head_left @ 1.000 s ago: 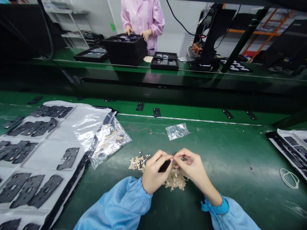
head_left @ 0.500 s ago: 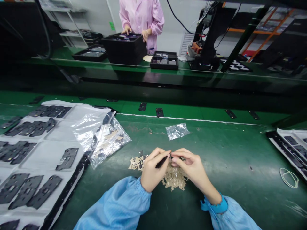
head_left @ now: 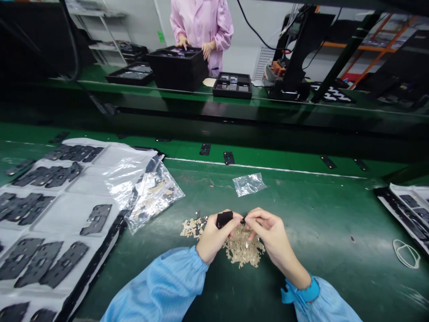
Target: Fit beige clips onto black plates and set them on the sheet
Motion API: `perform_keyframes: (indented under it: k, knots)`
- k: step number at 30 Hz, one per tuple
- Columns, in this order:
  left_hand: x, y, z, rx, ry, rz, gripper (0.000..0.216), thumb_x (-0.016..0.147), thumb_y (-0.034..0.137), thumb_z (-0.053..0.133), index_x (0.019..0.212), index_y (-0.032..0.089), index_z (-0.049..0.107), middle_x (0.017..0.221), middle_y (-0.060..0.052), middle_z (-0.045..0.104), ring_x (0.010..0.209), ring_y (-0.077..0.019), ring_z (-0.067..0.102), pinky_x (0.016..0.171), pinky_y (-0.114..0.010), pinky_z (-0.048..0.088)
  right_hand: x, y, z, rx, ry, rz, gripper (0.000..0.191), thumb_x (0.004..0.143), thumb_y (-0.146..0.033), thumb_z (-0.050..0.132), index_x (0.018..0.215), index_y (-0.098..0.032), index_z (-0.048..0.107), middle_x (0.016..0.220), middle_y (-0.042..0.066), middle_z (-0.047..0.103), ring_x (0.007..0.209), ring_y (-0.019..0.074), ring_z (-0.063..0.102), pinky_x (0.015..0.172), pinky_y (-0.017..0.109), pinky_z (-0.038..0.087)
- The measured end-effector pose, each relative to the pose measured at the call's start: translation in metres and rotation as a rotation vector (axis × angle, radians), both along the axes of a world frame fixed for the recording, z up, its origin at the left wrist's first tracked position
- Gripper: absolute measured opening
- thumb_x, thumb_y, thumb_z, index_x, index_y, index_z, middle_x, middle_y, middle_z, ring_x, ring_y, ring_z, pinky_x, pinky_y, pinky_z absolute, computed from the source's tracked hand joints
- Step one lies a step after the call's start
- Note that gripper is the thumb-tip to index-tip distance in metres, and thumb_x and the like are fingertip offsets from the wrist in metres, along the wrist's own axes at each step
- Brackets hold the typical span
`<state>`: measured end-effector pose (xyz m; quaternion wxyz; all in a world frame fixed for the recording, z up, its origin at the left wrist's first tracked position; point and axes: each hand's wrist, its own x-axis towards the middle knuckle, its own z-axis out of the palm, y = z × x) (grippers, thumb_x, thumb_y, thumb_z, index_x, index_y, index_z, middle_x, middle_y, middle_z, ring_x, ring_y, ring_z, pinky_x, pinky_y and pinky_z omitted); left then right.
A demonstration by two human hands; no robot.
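Meeting above a green tabletop [head_left: 321,214], the person's two bare hands worked close together, with light blue sleeves [head_left: 167,281] gathered at the wrists. The left hand [head_left: 214,235] had its grip closed on a small black plastic part [head_left: 224,219], which lay across the fingers and showed above the thumb. The right hand [head_left: 270,232] came in from the other side, its thumb and forefinger pinched narrowly, just beside the left fingertips; a tiny dark bit showed between the two hands, but I could not tell whether the right grip held it. Directly beneath and between the hands was a heap of small beige cut-out pieces [head_left: 246,252], and a smaller scatter of beige and dark pieces [head_left: 191,227] lay to the left. Farther left, a clear zip bag [head_left: 156,197] of similar pieces overlapped the edge of a white compartment tray [head_left: 87,185] holding rows of flat black plates. A small clear bag [head_left: 250,184] lay beyond the hands, and a pale loop of band [head_left: 406,254] rested at far right. Across the back, a few black plates [head_left: 229,158] lay spaced along a bright green strip [head_left: 278,158]. Opposite, a co-worker in a pink coat [head_left: 203,22] rested both hands on a black box [head_left: 179,71].
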<state>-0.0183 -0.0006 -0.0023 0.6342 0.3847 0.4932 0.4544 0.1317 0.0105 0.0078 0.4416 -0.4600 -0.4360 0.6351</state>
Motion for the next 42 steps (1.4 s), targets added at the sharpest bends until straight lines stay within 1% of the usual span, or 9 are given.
perform_keyframes:
  k: [3, 6, 9, 11, 14, 17, 21, 26, 42]
  knots:
    - [0.000, 0.000, 0.002, 0.000, -0.009, -0.003, 0.020, 0.078, 0.031, 0.062, 0.084, 0.012, 0.065, 0.051, 0.005, 0.045, 0.047, -0.0070, 0.043, 0.048, -0.020, 0.037, -0.002, -0.002, -0.002, 0.030, 0.022, -0.040, 0.017, 0.073, -0.031, 0.071, 0.071, -0.016, 0.064, 0.076, 0.000, 0.052, 0.050, 0.0075, 0.052, 0.041, 0.019, 0.047]
    - [-0.001, 0.001, 0.001, -0.018, -0.116, 0.097, 0.019, 0.076, 0.027, 0.060, 0.092, 0.016, 0.058, 0.062, 0.004, 0.054, 0.044, -0.0070, 0.046, 0.044, -0.020, 0.039, -0.003, -0.003, 0.000, 0.020, 0.069, -0.068, 0.016, 0.075, -0.030, 0.070, 0.072, -0.016, 0.062, 0.076, -0.001, 0.051, 0.047, 0.0061, 0.051, 0.040, 0.019, 0.044]
    - [-0.005, 0.004, -0.001, -0.033, -0.200, 0.189, 0.007, 0.074, 0.021, 0.052, 0.079, 0.019, 0.049, 0.066, 0.005, 0.058, 0.041, -0.0085, 0.052, 0.042, -0.021, 0.043, -0.002, -0.005, 0.006, -0.035, 0.119, -0.021, 0.013, 0.078, -0.029, 0.067, 0.076, -0.017, 0.065, 0.072, -0.001, 0.051, 0.050, 0.0070, 0.050, 0.043, 0.018, 0.045]
    - [-0.010, 0.007, -0.003, -0.017, -0.139, 0.228, 0.006, 0.072, 0.020, 0.053, 0.073, 0.018, 0.048, 0.062, 0.005, 0.058, 0.044, -0.0104, 0.058, 0.047, -0.022, 0.048, -0.002, -0.007, 0.011, -0.088, 0.157, 0.055, 0.013, 0.081, -0.030, 0.064, 0.083, -0.018, 0.069, 0.077, 0.001, 0.053, 0.060, 0.0099, 0.052, 0.046, 0.019, 0.047]
    - [-0.016, 0.015, -0.005, 0.032, -0.004, 0.282, 0.015, 0.070, 0.021, 0.063, 0.081, 0.015, 0.056, 0.068, -0.001, 0.066, 0.062, -0.0148, 0.067, 0.063, -0.025, 0.053, -0.003, -0.010, 0.016, -0.151, 0.176, 0.157, 0.019, 0.084, -0.031, 0.059, 0.091, -0.019, 0.072, 0.099, 0.007, 0.055, 0.074, 0.0131, 0.053, 0.049, 0.020, 0.050]
    - [-0.019, 0.019, -0.006, 0.063, 0.039, 0.272, 0.029, 0.072, 0.026, 0.066, 0.096, 0.012, 0.059, 0.084, -0.008, 0.071, 0.079, -0.0194, 0.069, 0.077, -0.030, 0.053, -0.003, -0.011, 0.016, -0.175, 0.127, 0.186, 0.023, 0.086, -0.034, 0.057, 0.086, -0.018, 0.074, 0.111, 0.009, 0.054, 0.083, 0.0161, 0.055, 0.053, 0.022, 0.053]
    - [-0.018, 0.016, -0.006, 0.107, 0.081, 0.223, 0.033, 0.075, 0.029, 0.065, 0.103, 0.012, 0.058, 0.096, -0.011, 0.071, 0.087, -0.0216, 0.068, 0.081, -0.030, 0.053, -0.001, -0.009, 0.014, -0.172, 0.053, 0.172, 0.027, 0.086, -0.039, 0.056, 0.082, -0.019, 0.075, 0.122, 0.009, 0.052, 0.093, 0.0218, 0.057, 0.056, 0.026, 0.056]
    - [-0.014, 0.011, -0.002, 0.117, 0.103, 0.182, 0.032, 0.077, 0.029, 0.064, 0.103, 0.012, 0.057, 0.096, -0.012, 0.071, 0.085, -0.0217, 0.069, 0.078, -0.029, 0.054, 0.002, -0.006, 0.010, -0.170, 0.008, 0.152, 0.029, 0.085, -0.041, 0.057, 0.091, -0.019, 0.074, 0.123, 0.011, 0.054, 0.090, 0.0226, 0.058, 0.052, 0.026, 0.057]
    - [-0.013, 0.012, 0.002, 0.103, 0.108, 0.167, 0.028, 0.077, 0.029, 0.064, 0.100, 0.013, 0.058, 0.095, -0.010, 0.072, 0.083, -0.0203, 0.070, 0.074, -0.026, 0.055, 0.002, -0.004, 0.006, -0.166, 0.026, 0.136, 0.031, 0.084, -0.040, 0.058, 0.071, -0.015, 0.073, 0.109, 0.011, 0.060, 0.077, 0.0197, 0.060, 0.043, 0.024, 0.055]
